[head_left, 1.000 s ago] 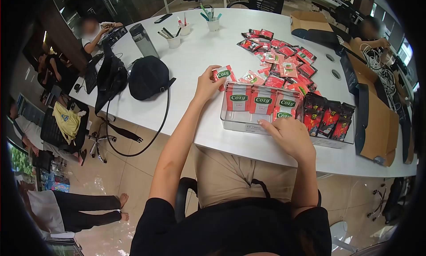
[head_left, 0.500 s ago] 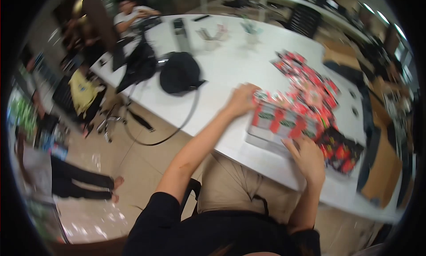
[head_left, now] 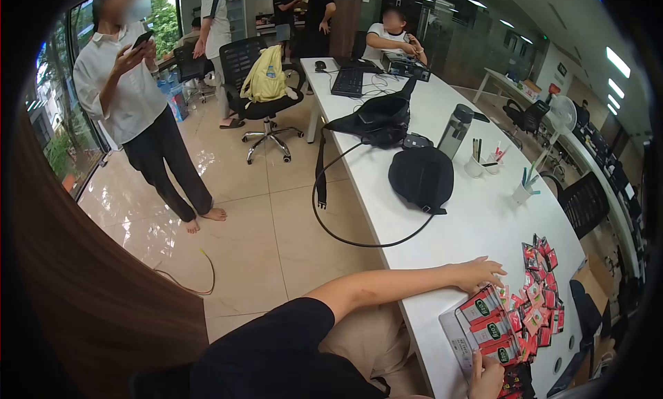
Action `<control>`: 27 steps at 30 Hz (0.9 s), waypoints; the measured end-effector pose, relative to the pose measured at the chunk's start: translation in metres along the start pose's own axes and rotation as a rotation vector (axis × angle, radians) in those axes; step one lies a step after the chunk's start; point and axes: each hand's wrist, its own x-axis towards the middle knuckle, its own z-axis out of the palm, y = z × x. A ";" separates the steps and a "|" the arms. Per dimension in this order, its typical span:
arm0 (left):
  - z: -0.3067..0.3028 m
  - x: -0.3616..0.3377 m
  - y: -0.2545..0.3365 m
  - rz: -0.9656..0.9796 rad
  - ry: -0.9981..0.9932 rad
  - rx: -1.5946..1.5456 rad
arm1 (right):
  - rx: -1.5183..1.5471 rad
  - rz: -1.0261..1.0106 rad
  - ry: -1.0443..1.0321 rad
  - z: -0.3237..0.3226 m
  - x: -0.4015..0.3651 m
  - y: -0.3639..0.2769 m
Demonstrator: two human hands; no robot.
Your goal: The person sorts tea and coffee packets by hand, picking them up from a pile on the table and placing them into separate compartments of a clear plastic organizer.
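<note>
A box with a grey lower wall (head_left: 457,338) holds upright red packets (head_left: 492,328) marked "Cozy" and stands at the table's lower right. My left hand (head_left: 476,273) is at its far end, fingers stretched out over the packets' edge and apparently holding nothing. At the near end, my right hand (head_left: 487,378) has its fingers bent against the box corner, partly cut off by the frame's bottom. Loose red sachets (head_left: 537,304) lie in a heap just beyond the box. Dark packets with red print (head_left: 516,384) sit beside my right hand.
On the white table (head_left: 414,234) are a black cap (head_left: 421,179), a black bag (head_left: 381,119), a bottle (head_left: 456,131), cups of pens (head_left: 475,167) and a keyboard (head_left: 347,82). A cable (head_left: 345,241) loops past the edge. A person (head_left: 131,81) stands left holding a phone; another sits at the far end.
The view has swung left, so the table and box now appear lower right and more of the room shows. Both hands stay at the box; the left hand's fingers look more stretched out.
</note>
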 end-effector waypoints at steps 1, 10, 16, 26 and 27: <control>-0.004 0.006 0.000 -0.012 -0.094 -0.016 | 0.014 0.003 -0.011 -0.001 -0.001 -0.001; 0.019 0.043 -0.023 -0.010 -0.242 -0.005 | 0.277 -0.300 0.064 -0.038 -0.007 0.031; 0.023 0.043 -0.033 -0.113 -0.129 0.162 | 0.383 -0.161 0.295 -0.063 0.012 0.060; 0.013 0.048 -0.029 -0.078 -0.027 0.179 | -0.039 -0.083 0.106 -0.086 0.127 0.152; 0.012 0.047 -0.032 -0.063 -0.018 0.187 | -0.035 -0.077 0.082 -0.083 0.134 0.160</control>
